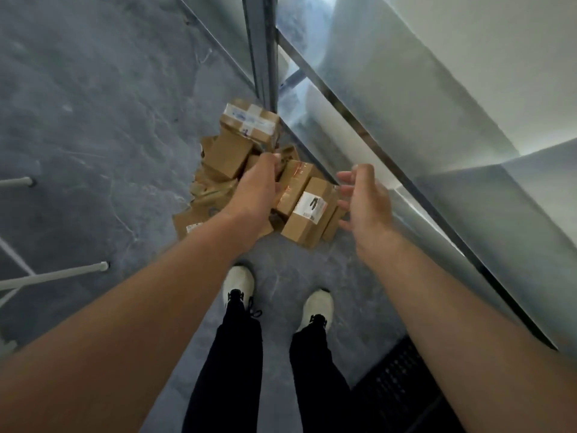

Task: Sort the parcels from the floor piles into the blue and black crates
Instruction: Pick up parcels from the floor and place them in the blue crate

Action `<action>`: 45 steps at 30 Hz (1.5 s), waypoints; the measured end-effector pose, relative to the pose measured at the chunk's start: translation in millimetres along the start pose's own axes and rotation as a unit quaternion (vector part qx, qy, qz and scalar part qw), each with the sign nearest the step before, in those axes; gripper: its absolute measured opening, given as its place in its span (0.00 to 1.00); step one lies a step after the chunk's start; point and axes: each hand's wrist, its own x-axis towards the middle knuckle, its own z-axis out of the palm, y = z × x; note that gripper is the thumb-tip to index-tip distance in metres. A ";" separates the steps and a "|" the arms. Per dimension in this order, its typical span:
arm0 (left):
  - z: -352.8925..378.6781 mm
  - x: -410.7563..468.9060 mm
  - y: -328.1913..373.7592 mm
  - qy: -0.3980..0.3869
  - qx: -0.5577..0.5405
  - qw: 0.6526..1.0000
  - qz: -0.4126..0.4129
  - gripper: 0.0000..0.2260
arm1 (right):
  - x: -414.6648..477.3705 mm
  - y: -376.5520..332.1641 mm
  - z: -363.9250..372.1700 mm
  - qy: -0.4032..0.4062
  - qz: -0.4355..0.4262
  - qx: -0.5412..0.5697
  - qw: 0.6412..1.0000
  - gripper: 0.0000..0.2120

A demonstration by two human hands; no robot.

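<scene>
- A pile of small brown cardboard parcels (231, 170) lies on the grey mottled floor (93, 120), pressed against the foot of a grey metal shelving upright (263, 42) and the lower edge of the metal shelf rail (374, 135) that runs diagonally along the floor's right side.
- A brown parcel crossed with clear tape (249, 123) sits at the far end of the pile, touching the upright.
- A long brown parcel with a white printed label (307, 214) lies at the pile's near right edge, beside a parcel with orange tape (293, 182).
- The left hand (256, 189) reaches down onto the middle of the pile, back upward, with its fingers curled over the parcels. Whether it actually grips one cannot be told, because the fingertips are hidden.
- The right hand (365, 198) hangs released, fingers spread and relaxed, holding nothing. It is just beside the labelled parcel and close to the shelf rail.
- The person's two white shoes (239, 284) stand on the floor just short of the pile's near edge, below black trousers (237, 370).
- Part of a black gridded crate (396, 385) shows at the floor's near right, beside the right leg and under the shelf rail.
- Open floor spreads to the left of the pile. White tube legs (62, 271) reach in from the floor's left edge, well apart from the parcels.
</scene>
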 end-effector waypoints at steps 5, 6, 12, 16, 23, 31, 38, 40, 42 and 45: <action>9.7 80.3 -46.9 -0.026 0.046 0.998 -0.021 0.17 | 66.9 60.9 36.7 0.019 0.048 0.030 0.998 0.18; 12.2 96.1 -56.4 -0.030 0.048 0.998 -0.025 0.16 | 79.4 72.5 45.8 0.020 0.057 0.037 0.998 0.18; 27.6 180.7 -114.8 -0.024 0.038 0.996 -0.074 0.19 | 138.6 137.1 88.5 0.051 0.068 0.035 0.996 0.23; 39.8 221.7 -154.5 -0.008 0.037 0.994 -0.099 0.20 | 161.4 187.9 85.7 0.074 0.078 0.021 0.994 0.17; 58.8 260.4 -184.8 0.006 0.040 0.996 -0.074 0.24 | 185.9 244.7 78.7 0.034 0.093 0.020 0.995 0.12; 59.1 241.7 -189.3 -0.047 0.011 0.995 -0.085 0.23 | 175.0 243.3 90.0 0.022 0.098 0.099 0.990 0.27; 46.9 183.4 -165.7 -0.096 0.064 0.993 -0.037 0.25 | 128.8 226.4 59.9 0.057 0.033 0.132 0.989 0.19; 40.8 164.9 -153.4 -0.092 0.082 0.992 -0.019 0.22 | 112.1 217.6 53.3 0.046 0.019 0.129 0.990 0.26; 35.1 145.0 -138.7 -0.088 0.100 0.991 -0.007 0.18 | 96.9 208.5 47.0 0.042 0.001 0.109 0.993 0.33; 27.7 112.9 -116.7 -0.084 0.103 0.991 0.001 0.18 | 75.0 191.8 37.1 0.041 -0.028 0.098 0.994 0.35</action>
